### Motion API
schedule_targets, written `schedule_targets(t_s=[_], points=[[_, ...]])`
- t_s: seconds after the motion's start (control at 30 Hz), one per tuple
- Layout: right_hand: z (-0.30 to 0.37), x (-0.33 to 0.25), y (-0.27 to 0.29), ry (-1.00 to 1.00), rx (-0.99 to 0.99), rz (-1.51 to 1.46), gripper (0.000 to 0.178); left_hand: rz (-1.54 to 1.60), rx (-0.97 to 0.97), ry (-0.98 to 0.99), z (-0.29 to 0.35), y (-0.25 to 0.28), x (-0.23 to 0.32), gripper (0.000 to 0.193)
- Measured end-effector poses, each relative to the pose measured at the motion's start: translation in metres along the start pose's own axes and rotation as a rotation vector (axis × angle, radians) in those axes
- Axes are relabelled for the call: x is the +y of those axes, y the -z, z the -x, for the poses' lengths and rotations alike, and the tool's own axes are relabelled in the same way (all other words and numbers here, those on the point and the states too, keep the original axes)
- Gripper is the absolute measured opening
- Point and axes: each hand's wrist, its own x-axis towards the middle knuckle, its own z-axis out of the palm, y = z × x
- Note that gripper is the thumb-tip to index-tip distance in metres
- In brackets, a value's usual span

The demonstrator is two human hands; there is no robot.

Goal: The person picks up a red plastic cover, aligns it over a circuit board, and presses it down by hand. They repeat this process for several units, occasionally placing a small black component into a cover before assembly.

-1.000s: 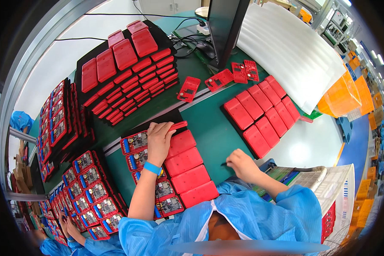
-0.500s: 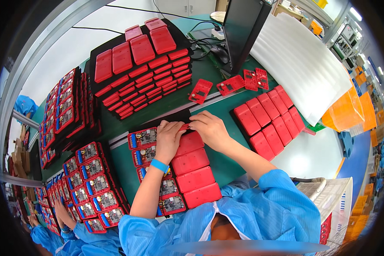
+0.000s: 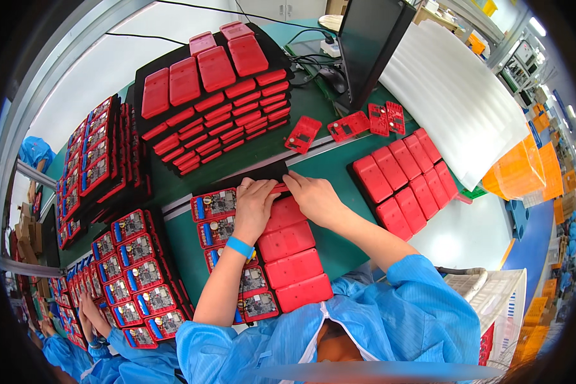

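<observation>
My left hand [image 3: 253, 206], with a blue band at its wrist, and my right hand [image 3: 313, 200] close from both sides on a red plastic case [image 3: 279, 189], mostly hidden by fingers. The case is at the far end of a black tray [image 3: 261, 173]. Below my hands runs a column of smooth red cases [image 3: 288, 243], face up. To its left lies a column of red half shells with circuit boards and blue cylindrical parts [image 3: 216, 204], partly covered by my left forearm.
A second group of red cases [image 3: 397, 176] lies to the right. Tall stacks of red shells [image 3: 214, 69] and board-filled shells [image 3: 96, 153] stand behind and left. A monitor [image 3: 371, 51], loose open shells [image 3: 349, 126] and white foam sheets [image 3: 454, 96] are beyond. Co-workers' hands [image 3: 93, 317] are at lower left.
My hands stay on the same red case, with the fingers of my right hand shifted slightly. The co-worker's hands at lower left have moved a little. The view has tilted slightly.
</observation>
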Motion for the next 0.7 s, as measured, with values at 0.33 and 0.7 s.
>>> schedule_targets(t_s=[0.33,0.7], points=[[-0.001,0.003,-0.013,-0.038,0.147,-0.146,0.019,-0.004,0.044,-0.007,0.002,-0.005,-0.002,0.026],[-0.023,-0.008,-0.015,0.031,-0.057,-0.102,0.015,0.043,0.054,0.052,-0.001,-0.003,0.0,0.024]])
